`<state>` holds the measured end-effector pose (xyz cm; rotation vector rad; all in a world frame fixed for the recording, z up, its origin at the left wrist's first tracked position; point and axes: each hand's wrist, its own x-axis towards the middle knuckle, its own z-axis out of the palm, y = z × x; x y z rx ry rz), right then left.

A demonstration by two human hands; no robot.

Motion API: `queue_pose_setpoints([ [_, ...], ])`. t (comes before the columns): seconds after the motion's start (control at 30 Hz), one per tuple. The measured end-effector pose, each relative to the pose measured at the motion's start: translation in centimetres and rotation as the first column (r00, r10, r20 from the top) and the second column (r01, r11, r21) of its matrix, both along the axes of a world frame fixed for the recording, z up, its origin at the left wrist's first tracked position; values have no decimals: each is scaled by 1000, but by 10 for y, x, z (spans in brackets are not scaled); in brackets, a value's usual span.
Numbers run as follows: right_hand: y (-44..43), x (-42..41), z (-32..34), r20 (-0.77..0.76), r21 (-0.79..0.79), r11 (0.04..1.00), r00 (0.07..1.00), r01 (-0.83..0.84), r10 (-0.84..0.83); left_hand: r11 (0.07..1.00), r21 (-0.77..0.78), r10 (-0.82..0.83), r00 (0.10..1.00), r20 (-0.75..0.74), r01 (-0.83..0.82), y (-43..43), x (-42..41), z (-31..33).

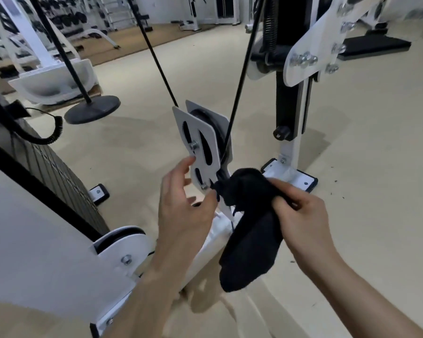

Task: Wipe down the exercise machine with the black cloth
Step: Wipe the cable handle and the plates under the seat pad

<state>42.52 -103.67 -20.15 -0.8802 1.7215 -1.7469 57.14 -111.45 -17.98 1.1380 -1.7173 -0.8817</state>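
Near: right hand [300, 215] with fingers pinched on a soft black cloth [248, 230], gripping its upper part. Cloth hangs with long axis running from upper right to lower left, free end pointing down toward the floor; top bunched end is pressed against the lower edge of the white metal pulley bracket [202, 145]. Left hand [183, 206] open, fingers spread apart, index tip touching the bracket's left edge, thumb near the cloth's bunched end; holds nothing. Bracket is a flat plate with dark oval cutouts and bolts, black wheel between its two plates, tilted, long axis roughly vertical. Two black cables [239, 76] rise from it, diverging upward. Left: white machine shroud [34, 240] with dark weight stack [59, 172]. Behind right: white-and-black upright post [291, 106] on a floor foot. Farther: black round base stand [92, 109], beige floor [364, 142], blurred gym racks.
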Motion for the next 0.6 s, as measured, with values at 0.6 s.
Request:
queue_pose_setpoints([
  [0.6, -56, 9, -40, -219, 499, 813, 864, -301, 454, 937, -337, 91, 996, -27, -94, -41, -50, 30],
])
